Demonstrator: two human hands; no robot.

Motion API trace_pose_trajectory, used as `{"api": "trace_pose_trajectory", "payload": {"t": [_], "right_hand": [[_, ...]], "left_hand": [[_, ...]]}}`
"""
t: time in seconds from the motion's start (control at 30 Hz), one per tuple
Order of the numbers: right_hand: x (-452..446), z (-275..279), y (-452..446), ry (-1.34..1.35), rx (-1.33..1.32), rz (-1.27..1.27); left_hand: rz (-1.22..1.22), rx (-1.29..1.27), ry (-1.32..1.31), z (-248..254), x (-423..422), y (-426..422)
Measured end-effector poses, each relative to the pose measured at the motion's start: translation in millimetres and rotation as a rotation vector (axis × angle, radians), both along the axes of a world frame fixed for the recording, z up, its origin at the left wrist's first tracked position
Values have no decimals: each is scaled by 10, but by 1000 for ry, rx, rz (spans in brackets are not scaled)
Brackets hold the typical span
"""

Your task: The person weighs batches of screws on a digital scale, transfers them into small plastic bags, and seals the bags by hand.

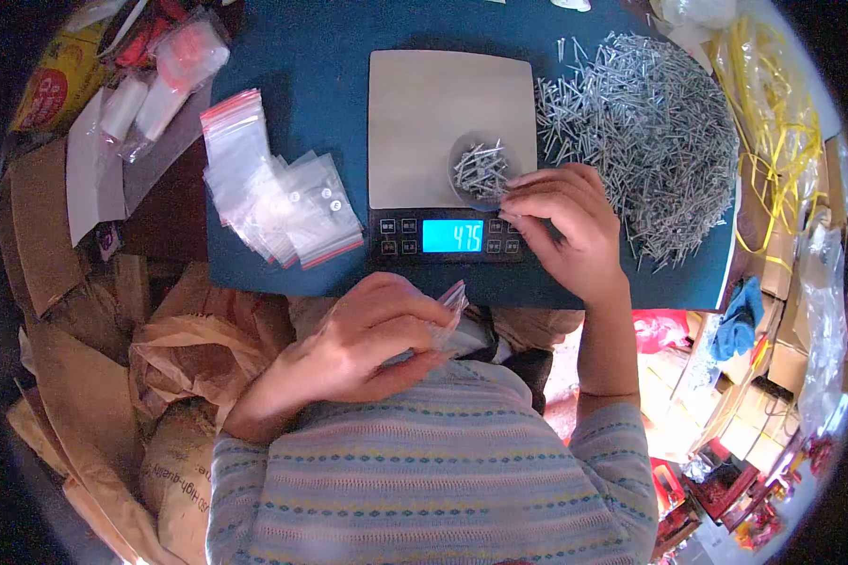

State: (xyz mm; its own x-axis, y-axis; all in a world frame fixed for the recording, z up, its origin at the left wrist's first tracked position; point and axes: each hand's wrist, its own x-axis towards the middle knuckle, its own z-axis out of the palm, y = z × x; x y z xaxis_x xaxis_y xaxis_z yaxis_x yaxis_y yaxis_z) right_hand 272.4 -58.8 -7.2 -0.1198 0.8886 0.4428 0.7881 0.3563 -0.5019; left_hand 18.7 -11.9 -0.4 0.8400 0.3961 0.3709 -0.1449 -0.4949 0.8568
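Note:
A digital scale (424, 122) with a pale plate and a blue lit display reading 475 stands on the dark table. On the plate's lower right is a small clear round dish (457, 188) holding screws or nails (481, 169). The fingers of my right hand (570, 221) are pinched at the dish's lower right edge. My left hand (372, 334) is closed on a small clear plastic bag (454, 306) in front of the scale, below the table's near edge. A large pile of loose screws or nails (655, 141) lies right of the scale.
Red-edged zip bags (240, 151) lie fanned out on the table (301, 56) at left. Yellow strapping (773, 141) hangs beyond the right edge. Cardboard (57, 226) and a brown paper sack (193, 358) are at lower left, and a blue cloth (740, 320) at right.

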Motion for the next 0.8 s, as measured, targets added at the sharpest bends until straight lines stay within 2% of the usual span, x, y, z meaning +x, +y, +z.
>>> {"api": "trace_pose_trajectory", "payload": {"t": [0.6,0.8], "right_hand": [[67,-29,-20,3,45,-57],[124,24,-76,-7,-58,-115]], "left_hand": [[-14,-3,-1,1,-3,6],[-11,-4,-15,-30,-4,-3]]}}
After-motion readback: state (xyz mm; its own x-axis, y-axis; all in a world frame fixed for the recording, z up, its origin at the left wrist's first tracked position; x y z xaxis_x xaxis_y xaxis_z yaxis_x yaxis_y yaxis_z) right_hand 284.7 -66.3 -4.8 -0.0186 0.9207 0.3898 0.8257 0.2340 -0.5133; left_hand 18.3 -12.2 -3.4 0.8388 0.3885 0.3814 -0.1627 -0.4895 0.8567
